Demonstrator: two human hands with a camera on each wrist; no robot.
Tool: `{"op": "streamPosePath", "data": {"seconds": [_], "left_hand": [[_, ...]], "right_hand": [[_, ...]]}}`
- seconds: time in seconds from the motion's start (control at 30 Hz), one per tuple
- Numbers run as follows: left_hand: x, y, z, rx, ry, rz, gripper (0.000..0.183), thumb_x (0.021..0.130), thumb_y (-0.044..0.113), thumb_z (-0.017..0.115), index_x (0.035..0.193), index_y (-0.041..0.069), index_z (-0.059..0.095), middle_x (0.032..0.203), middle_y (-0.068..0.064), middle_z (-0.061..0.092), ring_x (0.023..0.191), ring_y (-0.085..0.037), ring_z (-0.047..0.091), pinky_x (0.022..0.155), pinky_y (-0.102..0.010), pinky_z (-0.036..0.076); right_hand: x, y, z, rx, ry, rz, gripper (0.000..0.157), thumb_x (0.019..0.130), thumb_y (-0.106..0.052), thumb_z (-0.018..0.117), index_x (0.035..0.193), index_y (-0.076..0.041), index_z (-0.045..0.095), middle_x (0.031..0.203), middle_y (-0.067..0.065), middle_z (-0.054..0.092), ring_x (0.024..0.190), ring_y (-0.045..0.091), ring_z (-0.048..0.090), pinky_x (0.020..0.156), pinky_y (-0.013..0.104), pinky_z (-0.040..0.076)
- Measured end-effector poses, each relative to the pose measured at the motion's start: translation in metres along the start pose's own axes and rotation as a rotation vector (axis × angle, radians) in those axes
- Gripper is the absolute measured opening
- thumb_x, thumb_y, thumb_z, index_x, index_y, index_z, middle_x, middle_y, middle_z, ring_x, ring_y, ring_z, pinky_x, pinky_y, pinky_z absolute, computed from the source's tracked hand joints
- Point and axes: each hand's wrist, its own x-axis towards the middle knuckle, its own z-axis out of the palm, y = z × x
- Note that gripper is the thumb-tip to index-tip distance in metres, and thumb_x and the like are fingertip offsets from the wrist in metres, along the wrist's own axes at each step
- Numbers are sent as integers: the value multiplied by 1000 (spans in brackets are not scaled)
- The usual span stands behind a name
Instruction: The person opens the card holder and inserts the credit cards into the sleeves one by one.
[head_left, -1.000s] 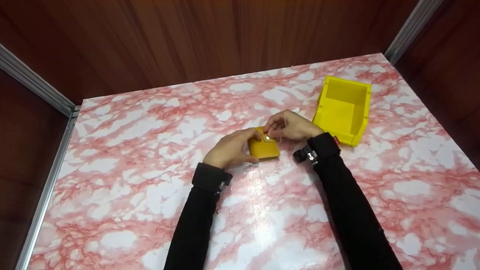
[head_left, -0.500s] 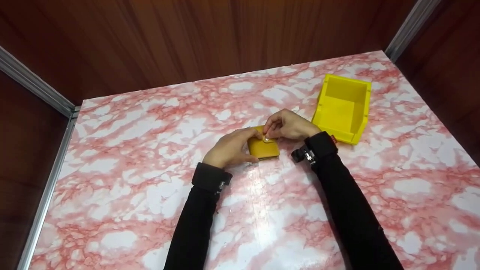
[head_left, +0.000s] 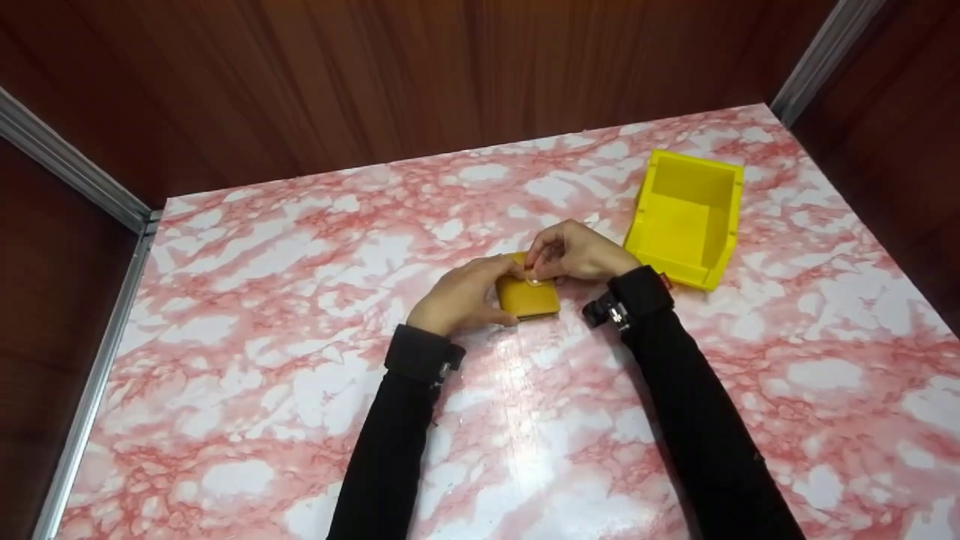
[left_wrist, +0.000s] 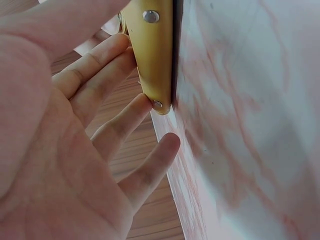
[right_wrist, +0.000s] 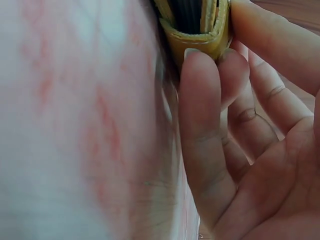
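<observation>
A small yellow wallet (head_left: 529, 300) lies on the table between both hands. My left hand (head_left: 461, 295) holds it from the left, thumb at the near edge and fingers at the far side. Metal studs dot the wallet's yellow side (left_wrist: 150, 55) in the left wrist view, where fingertips touch it. My right hand (head_left: 585, 251) pinches the closure tab with its round metal snap at the wallet's right side. Seen from the right wrist, the thumb and a finger press against the yellow strap (right_wrist: 195, 44), which wraps the end; dark layers show inside.
A yellow open-topped bin (head_left: 679, 225) stands just beyond the right hand, toward the back right. The table (head_left: 262, 360) has a red and white marbled top. Brown wood-grain panels (head_left: 375, 82) rise behind it and at both sides.
My right fingers and the tab's snap have shifted very slightly toward the near side of the wallet. The left hand and wallet stay in place.
</observation>
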Motion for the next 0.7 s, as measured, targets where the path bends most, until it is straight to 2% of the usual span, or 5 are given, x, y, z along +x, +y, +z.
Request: {"op": "streamPosePath", "data": {"seconds": [0.43,0.7], "left_hand": [[-1,0,0,-7,4,11,58,85,26,87,135,17,59,142,0,61,138,-21,52,118,-39,39],[-2,-1,0,-27,13,9,58,84,26,88,134,19,60,142,3,62,136,-19,53,118,-38,39]], "right_hand": [[0,-2,1,-4,15,20,20,85,-9,86,100,-1,75,86,8,73,74,13,63,65,20,52],[3,-1,5,8,10,20,21,85,-9,85,100,-1,72,80,2,61,74,14,54,65,20,46]]}}
